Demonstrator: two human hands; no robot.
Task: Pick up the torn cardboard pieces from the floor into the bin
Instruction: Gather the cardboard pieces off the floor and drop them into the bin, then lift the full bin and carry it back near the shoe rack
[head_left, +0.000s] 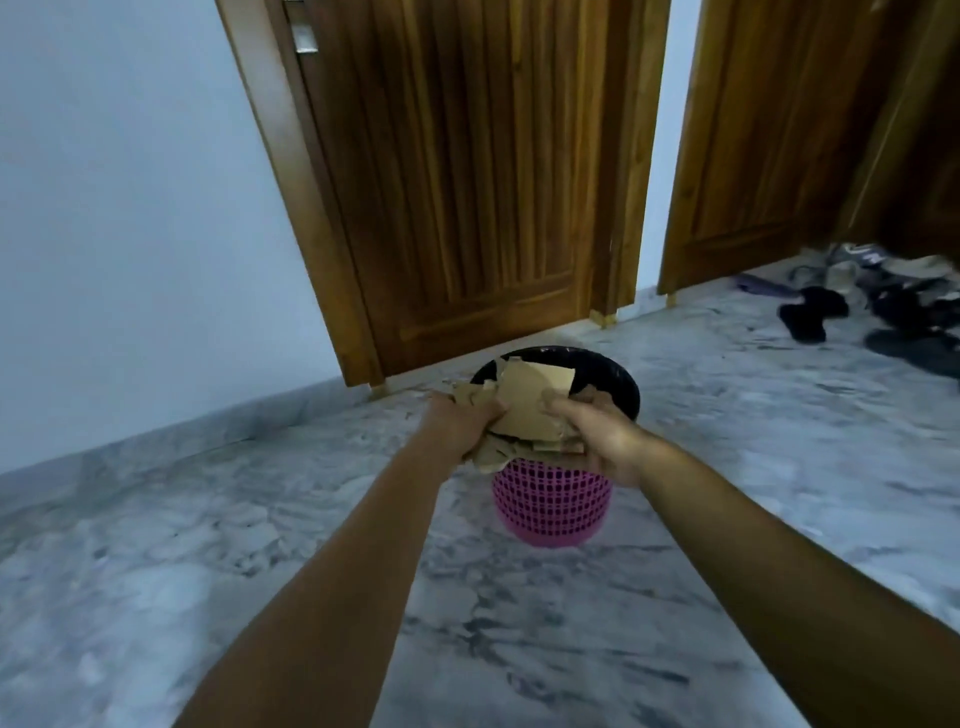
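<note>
Both hands, the left hand (460, 426) and the right hand (597, 436), clamp a bundle of torn cardboard pieces (524, 410) between them, directly above the pink bin (550, 509) with its black liner (613, 379). Scattered footwear (810, 312) lies at two o'clock on the marble floor (208, 545).

No text readable anywhere, none on the cardboard pieces (530, 402), none on the bin (550, 512)

A home hallway, grey marble floor (208, 545), plain white wall (130, 208), two panelled wooden doors (467, 182), shoes and sandals (857, 296) scattered by the doorway, pink plastic bin (550, 509)
</note>
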